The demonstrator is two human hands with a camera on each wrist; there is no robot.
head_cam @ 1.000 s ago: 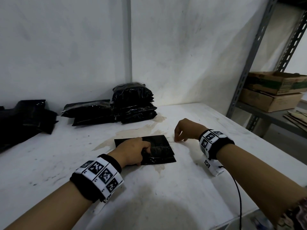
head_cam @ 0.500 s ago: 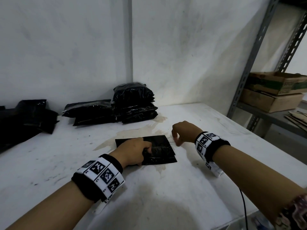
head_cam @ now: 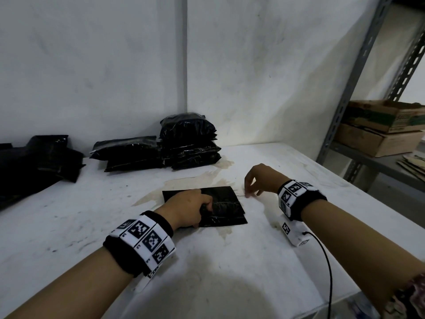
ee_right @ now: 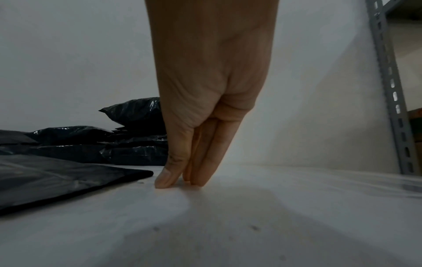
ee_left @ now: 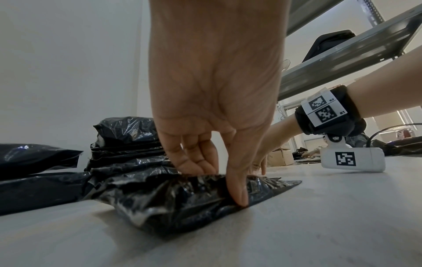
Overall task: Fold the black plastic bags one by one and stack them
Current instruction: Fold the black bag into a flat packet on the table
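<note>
A flat, folded black plastic bag point(head_cam: 226, 202) lies mid-table on the white table point(head_cam: 230, 284). My left hand point(head_cam: 203, 207) holds its left part, fingers curled on top. In the left wrist view the thumb point(ee_left: 238, 195) presses the bag point(ee_left: 178, 200) at its near edge while the curled fingers sit on its top. My right hand point(head_cam: 249, 192) is just right of the bag and holds nothing. Its straight fingertips point(ee_right: 198, 178) touch bare table beside the bag's corner point(ee_right: 137, 174). A stack of folded bags point(head_cam: 188, 143) stands at the back by the wall.
A lower pile of black bags point(head_cam: 128, 153) lies left of the stack, and loose black bags point(head_cam: 34, 162) are at the far left. A grey metal shelf point(head_cam: 358, 88) with cardboard boxes point(head_cam: 386, 125) stands right. A black cable point(head_cam: 326, 261) trails from my right wrist.
My right hand shifted slightly beside the bag, and its fingers now point down onto the table. The left hand and the bag have stayed in place.
</note>
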